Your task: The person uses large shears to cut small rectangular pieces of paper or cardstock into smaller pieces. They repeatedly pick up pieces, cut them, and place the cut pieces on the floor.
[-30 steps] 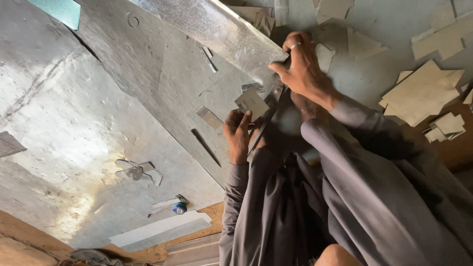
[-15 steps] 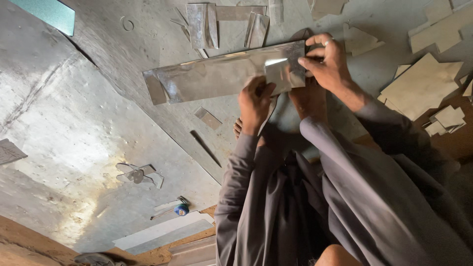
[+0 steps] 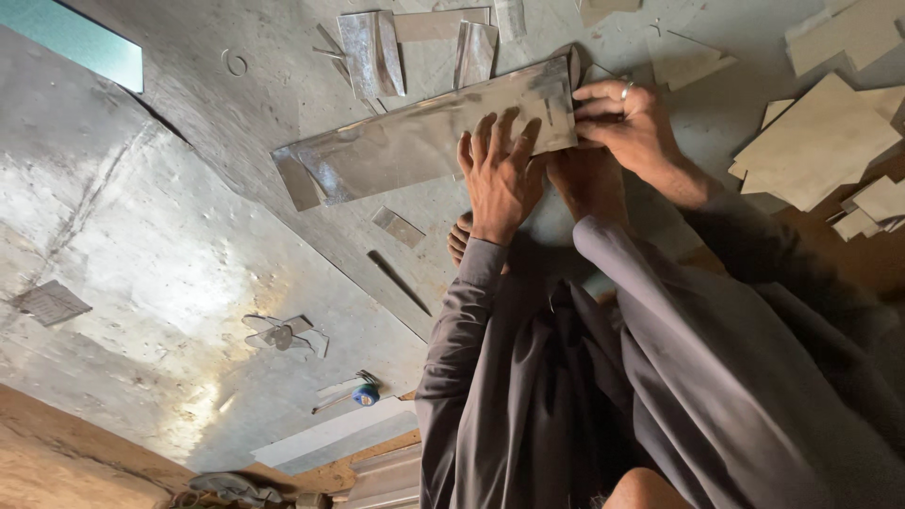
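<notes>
2 bare hands work on 1 long shiny metal strip (image 3: 424, 141) that lies flat on a large grey metal sheet (image 3: 170, 236) spread over the floor. The left hand (image 3: 498, 179) rests palm down on the strip, fingers spread and pressed flat against it near its right end; its grip closes on nothing. The right hand (image 3: 630, 127), wearing a ring (image 3: 623, 92), pinches the strip's right end, fingers laid over the top face; the thumb cannot be seen. Both arms are in grey sleeves (image 3: 660, 311).

Just beyond the strip's far edge lie 2 smaller bent metal offcuts (image 3: 372, 52), side by side, close to the strip but apart from it. Just below the strip, on the near side, a small rectangular metal scrap (image 3: 396, 226) lies next to a thin dark slot or bar (image 3: 396, 281). To the right of the strip, past the right hand, several pale flat board pieces (image 3: 815, 141) lie heaped on the floor. Well away from the strip, towards the lower left, sit a crumpled metal scrap (image 3: 283, 335) and a small blue round thing (image 3: 365, 395).
</notes>
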